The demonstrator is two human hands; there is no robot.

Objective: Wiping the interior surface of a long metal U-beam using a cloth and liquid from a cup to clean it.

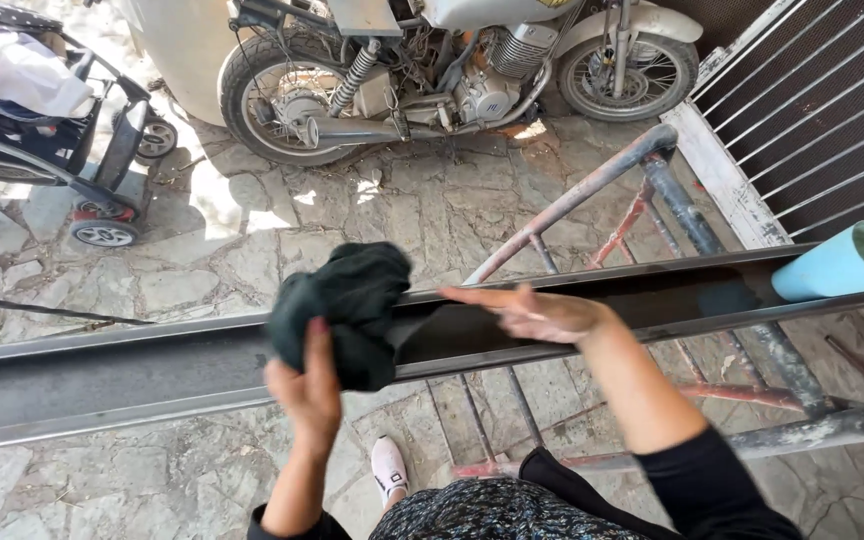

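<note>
A long dark metal channel runs across the view from lower left to upper right, resting on a paint-spattered metal stand. My left hand grips a bunched dark green cloth and holds it against the channel near its middle. My right hand lies flat with fingers stretched out on the channel's inner face, just right of the cloth. The hands are a short way apart.
A light blue pipe sticks in from the right above the channel. A motorcycle is parked at the top, a stroller stands top left, a metal gate is top right. Stone paving lies below.
</note>
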